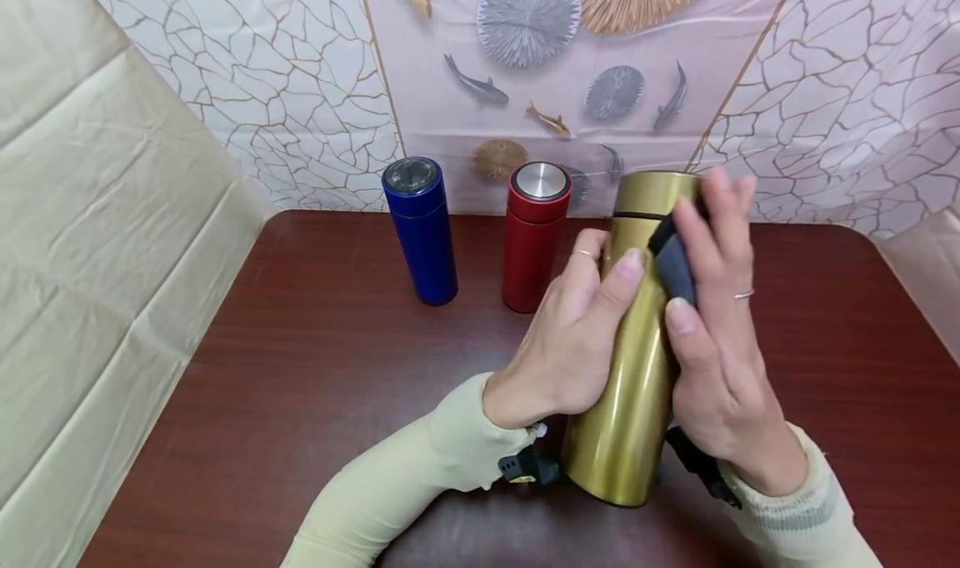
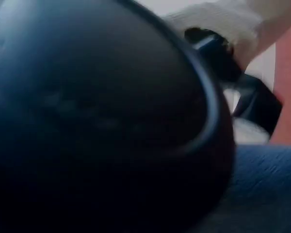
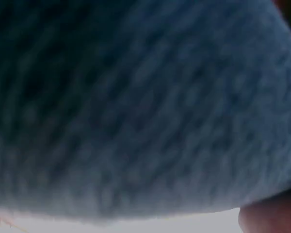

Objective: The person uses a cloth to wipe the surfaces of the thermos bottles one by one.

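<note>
A tall gold thermos flask (image 1: 630,368) is raised over the table, its top leaning to the right. My left hand (image 1: 562,334) grips it round the side, thumb across the front. At its right side, my right hand (image 1: 720,359) holds a dark grey cloth (image 1: 675,269) between thumb and fingers and presses it to the flask below the lid. In the left wrist view the flask's dark round base (image 2: 111,97) looms close and blurred. Cloth (image 3: 150,107) fills most of the right wrist view, with a fingertip (image 3: 271,216) at the lower right.
A blue flask (image 1: 423,243) and a red flask (image 1: 532,251) with a silver-topped lid stand upright toward the back of the brown table (image 1: 300,368). Behind them hangs a patterned sheet (image 1: 300,76). Beige fabric (image 1: 97,259) borders the left side.
</note>
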Motion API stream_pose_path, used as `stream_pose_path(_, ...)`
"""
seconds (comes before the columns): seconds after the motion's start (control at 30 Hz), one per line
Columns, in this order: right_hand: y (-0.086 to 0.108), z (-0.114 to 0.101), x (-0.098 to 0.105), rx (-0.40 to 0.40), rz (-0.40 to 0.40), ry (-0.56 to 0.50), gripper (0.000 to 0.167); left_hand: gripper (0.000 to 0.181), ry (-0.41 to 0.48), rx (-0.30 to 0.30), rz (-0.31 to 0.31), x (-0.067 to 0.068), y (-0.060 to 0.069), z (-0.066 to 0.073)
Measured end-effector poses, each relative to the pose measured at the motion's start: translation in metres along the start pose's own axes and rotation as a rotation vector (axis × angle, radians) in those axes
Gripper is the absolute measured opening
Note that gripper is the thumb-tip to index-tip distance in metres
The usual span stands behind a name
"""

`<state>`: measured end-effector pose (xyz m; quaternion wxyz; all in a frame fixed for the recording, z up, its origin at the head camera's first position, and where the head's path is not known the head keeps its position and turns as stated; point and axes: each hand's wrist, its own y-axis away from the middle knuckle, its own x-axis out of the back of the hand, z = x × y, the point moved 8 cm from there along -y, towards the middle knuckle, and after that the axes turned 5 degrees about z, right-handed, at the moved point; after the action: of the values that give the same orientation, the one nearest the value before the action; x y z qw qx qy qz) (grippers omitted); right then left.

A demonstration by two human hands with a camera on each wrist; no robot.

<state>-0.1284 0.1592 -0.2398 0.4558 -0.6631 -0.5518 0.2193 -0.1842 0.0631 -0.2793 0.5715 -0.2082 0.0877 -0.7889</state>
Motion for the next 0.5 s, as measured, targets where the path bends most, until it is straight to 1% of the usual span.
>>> stream_pose_path(0.1,0.007,-0.008,-0.012,0.060,-0.033,-0.018,0.051,0.035,0.163,-0.014,0.098,0.011,-0.003,0.001)
stream_pose_path(0.17,0.012,-0.013,-0.020,0.093,-0.069,-0.025,0.051,0.033,0.312,-0.027,0.138,0.020,-0.006,0.003)
stream_pose_path(0.23,0.017,-0.019,-0.029,0.126,-0.107,-0.033,0.052,0.028,0.470,-0.015,0.172,0.029,-0.008,0.004)
stream_pose_path(0.3,0.021,-0.025,-0.037,0.159,-0.143,-0.036,0.052,0.025,0.571,0.014,0.210,0.039,-0.011,0.005)
stream_pose_path(0.37,0.026,-0.031,-0.045,0.189,-0.178,-0.037,0.052,0.021,0.621,0.047,0.265,0.051,-0.013,0.003)
stream_pose_path(0.43,0.030,-0.036,-0.052,0.234,-0.207,-0.042,0.051,0.020,0.619,0.065,0.318,0.064,-0.015,0.002)
stream_pose_path(0.5,0.033,-0.041,-0.057,0.295,-0.227,-0.051,0.049,0.022,0.611,0.071,0.355,0.076,-0.016,0.001)
